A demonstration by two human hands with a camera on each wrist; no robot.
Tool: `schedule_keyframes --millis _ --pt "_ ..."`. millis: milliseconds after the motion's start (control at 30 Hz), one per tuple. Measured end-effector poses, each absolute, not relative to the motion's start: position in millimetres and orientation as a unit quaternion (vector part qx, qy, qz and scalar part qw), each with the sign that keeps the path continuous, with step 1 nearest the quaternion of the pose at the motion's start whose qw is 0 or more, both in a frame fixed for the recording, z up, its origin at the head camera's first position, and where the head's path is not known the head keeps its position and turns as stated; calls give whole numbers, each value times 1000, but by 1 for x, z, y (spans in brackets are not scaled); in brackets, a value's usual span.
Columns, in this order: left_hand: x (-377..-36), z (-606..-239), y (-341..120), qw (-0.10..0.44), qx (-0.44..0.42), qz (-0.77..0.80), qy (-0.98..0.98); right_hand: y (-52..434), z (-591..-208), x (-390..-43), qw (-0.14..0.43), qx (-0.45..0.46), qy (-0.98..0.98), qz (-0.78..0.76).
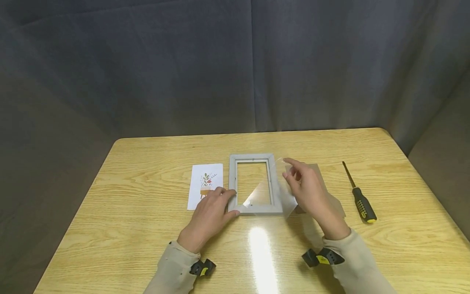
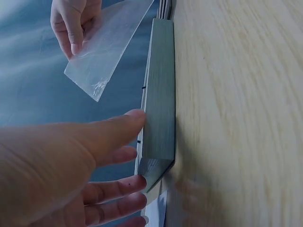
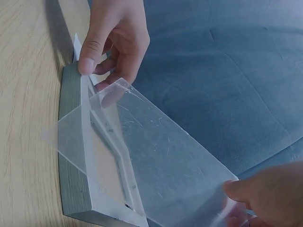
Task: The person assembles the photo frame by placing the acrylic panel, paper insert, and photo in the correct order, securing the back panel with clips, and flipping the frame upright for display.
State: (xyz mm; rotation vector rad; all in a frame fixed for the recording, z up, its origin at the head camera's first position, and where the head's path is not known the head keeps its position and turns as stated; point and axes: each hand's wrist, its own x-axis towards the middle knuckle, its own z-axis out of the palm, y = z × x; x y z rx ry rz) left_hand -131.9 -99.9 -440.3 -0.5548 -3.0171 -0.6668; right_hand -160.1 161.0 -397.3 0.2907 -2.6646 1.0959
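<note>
The middle of the desk [image 1: 147, 253] is being taken up by the grey frame [image 1: 256, 183]. At its 9 o'clock side, passage is being blocked by the printed card [image 1: 205, 185] and the left hand [image 1: 211, 214] resting against the frame's corner. At 3 o'clock, the way is being crossed by the clear sheet [image 1: 266, 185] held tilted in the right hand [image 1: 306, 190]; farther out, the screwdriver [image 1: 360, 196] is lying. Bare desk is being left open at 12 o'clock and at 6 o'clock.
</note>
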Motion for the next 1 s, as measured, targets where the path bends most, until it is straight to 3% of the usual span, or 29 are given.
schedule_keyframes --millis 533,1000 --pt "-131 -440 -99 3 -196 -199 -960 164 -402 -165 185 77 -897 395" --pt "-133 -441 -101 -13 -184 -183 -966 165 -404 -167 199 81 -890 402"
